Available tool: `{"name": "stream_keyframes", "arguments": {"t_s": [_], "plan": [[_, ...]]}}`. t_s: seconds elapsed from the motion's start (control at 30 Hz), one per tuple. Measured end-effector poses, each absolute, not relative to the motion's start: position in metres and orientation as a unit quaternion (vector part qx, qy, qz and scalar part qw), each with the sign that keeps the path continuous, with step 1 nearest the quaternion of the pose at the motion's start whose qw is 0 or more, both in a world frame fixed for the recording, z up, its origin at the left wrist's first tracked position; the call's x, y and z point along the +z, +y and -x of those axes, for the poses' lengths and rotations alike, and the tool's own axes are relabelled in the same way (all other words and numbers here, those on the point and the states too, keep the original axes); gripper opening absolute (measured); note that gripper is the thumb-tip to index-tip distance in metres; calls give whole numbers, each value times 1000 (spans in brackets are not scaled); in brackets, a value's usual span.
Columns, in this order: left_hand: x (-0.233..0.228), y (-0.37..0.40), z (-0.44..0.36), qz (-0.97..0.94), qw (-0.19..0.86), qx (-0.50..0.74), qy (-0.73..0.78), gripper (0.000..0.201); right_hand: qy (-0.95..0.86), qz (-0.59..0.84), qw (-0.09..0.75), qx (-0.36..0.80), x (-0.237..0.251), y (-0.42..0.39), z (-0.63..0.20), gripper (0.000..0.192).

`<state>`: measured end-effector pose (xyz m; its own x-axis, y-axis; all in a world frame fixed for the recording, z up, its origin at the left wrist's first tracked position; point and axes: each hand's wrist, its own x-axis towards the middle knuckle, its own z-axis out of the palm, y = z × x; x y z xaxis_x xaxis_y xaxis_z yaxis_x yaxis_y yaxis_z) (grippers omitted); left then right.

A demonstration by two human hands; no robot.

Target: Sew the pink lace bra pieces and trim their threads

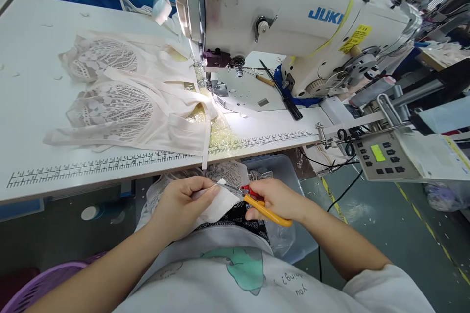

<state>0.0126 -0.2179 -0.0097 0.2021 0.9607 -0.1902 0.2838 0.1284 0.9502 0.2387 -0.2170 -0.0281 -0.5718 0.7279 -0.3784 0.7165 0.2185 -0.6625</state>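
Below the table edge, the left hand pinches a white fabric piece. The right hand grips orange thread snips, blades seemingly touching the fabric's top edge. 2 lace garments lie beside the sewing machine.

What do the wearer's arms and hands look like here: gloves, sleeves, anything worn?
Both hands are bare: no gloves, and no rings, watch or bracelet can be seen on the left hand or the right hand. The forearms are uncovered too. A short white sleeve shows at the right upper arm, part of a white T-shirt with a teal print and small dark lettering.
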Motion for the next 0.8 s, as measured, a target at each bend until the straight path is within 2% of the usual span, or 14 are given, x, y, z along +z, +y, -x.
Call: {"name": "stream_keyframes", "arguments": {"t_s": [0.17, 0.33, 0.4, 0.67, 0.73, 0.8], "plan": [[-9, -218, -12, -591, 499, 322, 546, 25, -750, 508, 79, 416, -35, -219, -240, 66], [-13, -218, -12, -618, 444, 324, 561, 23, -740, 492, 255, 381, -21, -225, -230, 59], [-15, -218, -13, -626, 436, 320, 562, 23, -737, 476, 294, 380, -15, -228, -223, 54], [-20, -219, -15, -651, 446, 302, 534, 29, -762, 486, 270, 333, -22, -232, -204, 41], [-26, -220, -15, -674, 414, 310, 527, 30, -772, 481, 276, 311, -24, -230, -205, 36], [-35, -223, -13, -717, 322, 346, 513, 31, -775, 494, 290, 267, -26, -229, -209, 31]]}}
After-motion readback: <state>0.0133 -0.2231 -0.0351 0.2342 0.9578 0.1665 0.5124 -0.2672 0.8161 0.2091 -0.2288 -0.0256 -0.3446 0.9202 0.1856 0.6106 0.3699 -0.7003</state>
